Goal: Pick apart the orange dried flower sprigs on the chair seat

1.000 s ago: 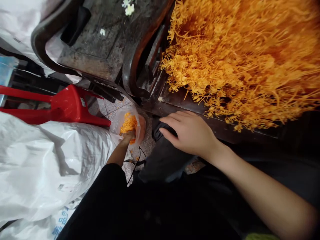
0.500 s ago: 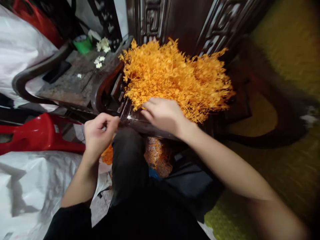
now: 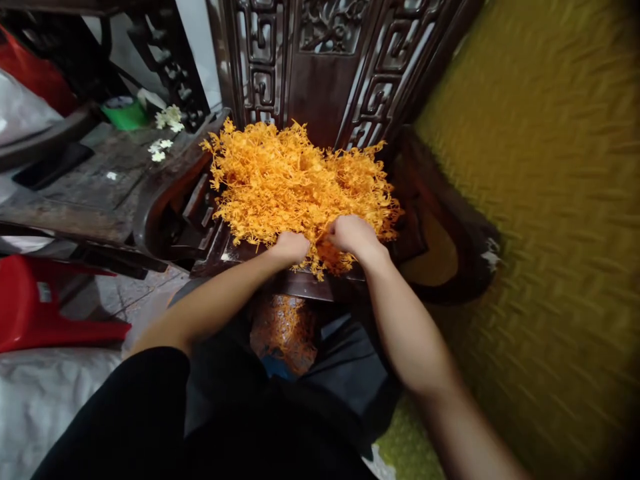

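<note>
A heap of orange plastic sprigs [image 3: 295, 183] lies on the seat of a dark carved wooden chair [image 3: 320, 67]. My left hand [image 3: 290, 247] and my right hand [image 3: 353, 235] are side by side at the near edge of the heap, fingers curled into the sprigs. Each hand grips a clump of sprigs, and the fingertips are hidden among the strands. Below the seat edge, between my knees, a bag of orange sprigs [image 3: 285, 330] shows.
A second dark wooden chair [image 3: 75, 193] stands at the left, with white flowers [image 3: 167, 120] and a green tape roll [image 3: 125, 112] on it. A red plastic stool [image 3: 35, 307] lies at the lower left above a white sack [image 3: 45, 400]. A yellow-green cushion [image 3: 540, 200] fills the right.
My left hand rose from a bag on the floor to the heap. My right hand went from my knee into the sprigs. The view lifted and pulled back.
</note>
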Demonstrator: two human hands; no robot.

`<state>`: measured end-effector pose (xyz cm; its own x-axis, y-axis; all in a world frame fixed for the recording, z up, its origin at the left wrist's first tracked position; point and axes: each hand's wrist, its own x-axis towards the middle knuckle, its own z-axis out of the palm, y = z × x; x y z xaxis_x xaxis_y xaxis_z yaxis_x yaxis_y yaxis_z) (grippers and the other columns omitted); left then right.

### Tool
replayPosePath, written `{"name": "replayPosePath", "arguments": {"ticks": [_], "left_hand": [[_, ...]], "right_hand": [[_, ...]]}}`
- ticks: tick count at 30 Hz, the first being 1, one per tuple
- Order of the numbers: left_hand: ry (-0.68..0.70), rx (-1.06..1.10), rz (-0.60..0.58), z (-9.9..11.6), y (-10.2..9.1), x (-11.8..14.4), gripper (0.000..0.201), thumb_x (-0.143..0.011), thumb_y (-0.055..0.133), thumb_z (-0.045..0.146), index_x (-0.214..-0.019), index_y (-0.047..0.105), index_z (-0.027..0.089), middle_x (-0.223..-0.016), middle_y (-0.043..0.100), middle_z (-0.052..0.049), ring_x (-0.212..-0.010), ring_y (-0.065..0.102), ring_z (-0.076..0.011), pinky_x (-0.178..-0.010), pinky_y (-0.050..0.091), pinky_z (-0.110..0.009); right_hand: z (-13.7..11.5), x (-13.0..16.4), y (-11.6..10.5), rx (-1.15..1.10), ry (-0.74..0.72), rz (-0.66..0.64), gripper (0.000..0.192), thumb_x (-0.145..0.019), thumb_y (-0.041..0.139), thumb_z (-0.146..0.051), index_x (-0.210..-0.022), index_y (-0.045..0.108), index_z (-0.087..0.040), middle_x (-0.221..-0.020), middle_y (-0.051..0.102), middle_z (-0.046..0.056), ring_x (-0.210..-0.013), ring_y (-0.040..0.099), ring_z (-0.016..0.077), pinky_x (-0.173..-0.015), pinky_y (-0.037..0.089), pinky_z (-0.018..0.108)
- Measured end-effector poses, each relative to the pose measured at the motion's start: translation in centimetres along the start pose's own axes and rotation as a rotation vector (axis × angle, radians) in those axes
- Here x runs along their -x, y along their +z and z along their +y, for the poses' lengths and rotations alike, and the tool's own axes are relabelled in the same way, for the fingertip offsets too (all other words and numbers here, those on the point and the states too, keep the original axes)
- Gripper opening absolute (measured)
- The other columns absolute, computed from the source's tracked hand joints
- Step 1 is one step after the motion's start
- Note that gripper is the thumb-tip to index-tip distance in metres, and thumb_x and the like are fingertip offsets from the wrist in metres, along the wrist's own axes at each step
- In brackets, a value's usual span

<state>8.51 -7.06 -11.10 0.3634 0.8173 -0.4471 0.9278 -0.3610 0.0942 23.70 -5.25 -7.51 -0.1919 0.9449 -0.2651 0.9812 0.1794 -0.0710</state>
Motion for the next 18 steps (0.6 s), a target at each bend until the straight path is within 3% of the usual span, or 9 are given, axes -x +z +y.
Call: {"name": "replayPosePath", "arguments": {"ticks": [2,5,7,9,12,18], "left_hand": [[0.009,0.04,0.062,-1.1,-0.8,0.4,0.029,-0.09,0.064,0.024,-0.109,0.082,0.012,-0.116,0.078,-0.023,-0.112,0.075,-0.0357,-0.095,0.059,-0.042],[0.007,0.101,0.174,-2.5,-2.8,2.1,0.032,-0.094,0.057,0.033,-0.105,0.082,0.018,-0.104,0.08,-0.016,-0.101,0.076,-0.0315,-0.088,0.059,-0.039],[-0.014,0.181,0.317,-3.2,-3.9,3.3,0.033,-0.095,0.052,0.036,-0.1,0.081,0.02,-0.096,0.08,-0.011,-0.092,0.075,-0.0276,-0.084,0.057,-0.037],[-0.037,0.298,0.489,-3.7,-4.6,4.0,0.031,-0.094,0.052,0.037,-0.095,0.079,0.02,-0.087,0.078,-0.008,-0.082,0.071,-0.0239,-0.079,0.055,-0.036],[-0.034,0.431,0.673,-3.9,-5.0,4.5,0.025,-0.089,0.058,0.034,-0.091,0.078,0.021,-0.083,0.077,-0.006,-0.075,0.067,-0.0201,-0.077,0.052,-0.034],[0.091,0.518,0.905,-3.1,-5.5,5.1,0.016,-0.088,0.059,0.028,-0.092,0.072,0.02,-0.093,0.076,-0.002,-0.082,0.065,-0.0177,-0.081,0.05,-0.033]], "right_hand": [[0.6,0.4,-0.4,-0.021,-0.021,0.128,0.029,-0.096,0.058,-0.031,-0.104,0.083,-0.017,-0.104,0.079,0.018,-0.097,0.074,0.0262,-0.084,0.053,0.035],[1.5,1.0,-1.0,-0.198,-0.119,0.48,0.034,-0.101,0.053,-0.032,-0.102,0.083,-0.016,-0.099,0.079,0.015,-0.092,0.072,0.0247,-0.087,0.053,0.036],[1.9,1.3,-1.2,-0.39,-0.18,0.745,0.035,-0.102,0.053,-0.034,-0.101,0.083,-0.015,-0.093,0.077,0.012,-0.086,0.07,0.0232,-0.087,0.053,0.035],[2.1,1.6,-1.2,-0.564,-0.188,0.922,0.035,-0.103,0.054,-0.037,-0.101,0.082,-0.015,-0.089,0.075,0.01,-0.083,0.069,0.0222,-0.085,0.054,0.035],[1.8,1.8,-1.1,-0.734,-0.136,1.052,0.041,-0.104,0.052,-0.044,-0.096,0.079,-0.014,-0.082,0.069,0.008,-0.075,0.065,0.0207,-0.075,0.054,0.035],[0.0,2.2,-1.5,-0.739,0.017,1.315,0.051,-0.108,0.04,-0.053,-0.101,0.076,-0.017,-0.081,0.061,0.007,-0.067,0.06,0.0193,-0.063,0.053,0.037]]}}
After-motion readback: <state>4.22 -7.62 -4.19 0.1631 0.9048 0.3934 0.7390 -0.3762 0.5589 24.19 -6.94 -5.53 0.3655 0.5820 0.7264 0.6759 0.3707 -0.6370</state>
